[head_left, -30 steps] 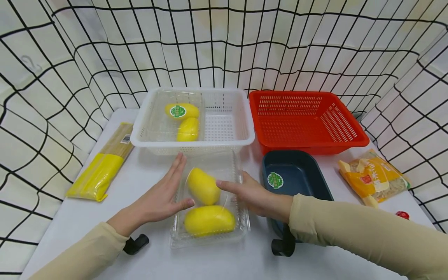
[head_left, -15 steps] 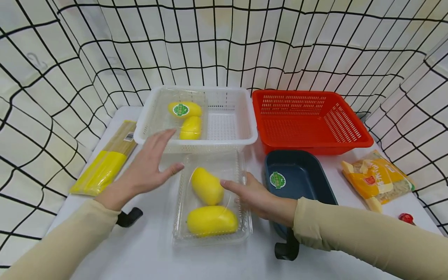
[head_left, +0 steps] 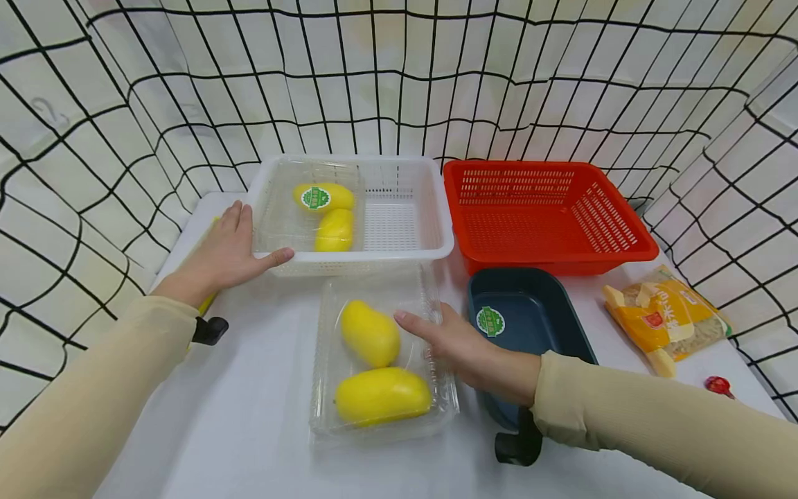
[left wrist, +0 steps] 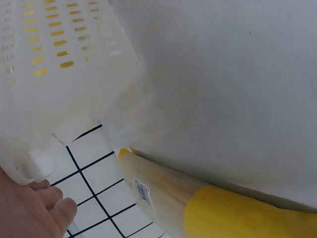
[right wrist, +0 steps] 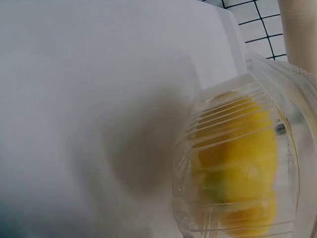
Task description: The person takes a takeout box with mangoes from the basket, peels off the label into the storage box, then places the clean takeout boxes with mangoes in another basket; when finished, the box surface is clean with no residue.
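My right hand (head_left: pixel 464 350) grips the right edge of a clear plastic box (head_left: pixel 329 346), thumb on top of the lid. Inside lie two yellow mangoes (head_left: pixel 383 396), also visible through the box's ribbed side (right wrist: pixel 237 163) in the right wrist view. Just behind it stands a white plastic basket (head_left: pixel 386 257), holding a second clear box (head_left: pixel 277 208) with two mangoes, one bearing a green label. My left hand (head_left: pixel 221 253) rests at the basket's front left corner, fingers along the left side and thumb at the front rim; its fingertips show beside the rim in the left wrist view.
A red basket (head_left: pixel 508 265) stands right of the white one. In front of it lies a dark blue tray (head_left: pixel 530 305) with a green label. An orange bag (head_left: pixel 667 319) and a small red item (head_left: pixel 718 385) are at right. A yellow noodle packet (left wrist: pixel 247 213) lies left, partly under my left arm. Black netting surrounds the table.
My left hand has left the side of the front box and moved up and left to the white basket's corner. The right hand keeps its grip on the box, which has shifted slightly.
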Tool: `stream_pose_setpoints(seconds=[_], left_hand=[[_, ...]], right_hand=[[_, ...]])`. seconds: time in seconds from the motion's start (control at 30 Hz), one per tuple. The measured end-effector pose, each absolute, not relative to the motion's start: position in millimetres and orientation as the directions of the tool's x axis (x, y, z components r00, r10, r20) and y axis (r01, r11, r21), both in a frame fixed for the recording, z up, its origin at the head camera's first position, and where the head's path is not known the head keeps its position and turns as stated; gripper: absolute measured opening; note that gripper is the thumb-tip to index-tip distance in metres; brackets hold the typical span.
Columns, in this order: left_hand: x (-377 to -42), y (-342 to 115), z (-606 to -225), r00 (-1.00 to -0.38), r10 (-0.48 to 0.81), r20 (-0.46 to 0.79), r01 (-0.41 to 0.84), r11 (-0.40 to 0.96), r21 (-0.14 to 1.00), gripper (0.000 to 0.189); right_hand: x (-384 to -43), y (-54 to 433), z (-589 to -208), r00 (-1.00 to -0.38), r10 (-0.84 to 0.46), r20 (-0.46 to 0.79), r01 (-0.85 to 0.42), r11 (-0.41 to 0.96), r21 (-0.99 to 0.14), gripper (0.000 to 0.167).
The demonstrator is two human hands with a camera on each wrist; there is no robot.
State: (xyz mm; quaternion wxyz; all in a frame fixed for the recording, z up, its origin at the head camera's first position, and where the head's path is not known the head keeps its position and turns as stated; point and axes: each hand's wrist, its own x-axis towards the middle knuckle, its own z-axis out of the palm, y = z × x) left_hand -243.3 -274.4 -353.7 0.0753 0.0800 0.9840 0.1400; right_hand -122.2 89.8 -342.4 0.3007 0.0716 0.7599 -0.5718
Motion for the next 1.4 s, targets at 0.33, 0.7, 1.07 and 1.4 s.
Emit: stream_pose_setpoints(seconds=[0.33, 0.7, 1.07, 1.4], left_hand=[[-247, -274, -352, -0.962, 0.199, -0.186, 0.144, 0.951, 0.275, 0.128], [-248, -277, -354, -0.964, 0.183, -0.194, 0.129, 0.956, 0.262, 0.130], [-249, -274, -354, -0.964, 0.181, -0.195, 0.126, 0.956, 0.266, 0.130], [-249, -274, -355, -0.967, 0.175, -0.185, 0.126, 0.960, 0.250, 0.131]], right_hand=[[-134, 126, -309, -0.831, -0.370, -0.416, 0.323, 0.289, -0.901, 0.073], [-172, 191, -249, -0.931, -0.249, -0.267, 0.200, 0.262, -0.944, 0.059], [-239, 259, -227, -0.963, 0.022, -0.268, 0.269, 0.137, -0.953, 0.084], [-287, 283, -238, -0.945, 0.134, -0.299, 0.322, 0.225, -0.919, 0.086]])
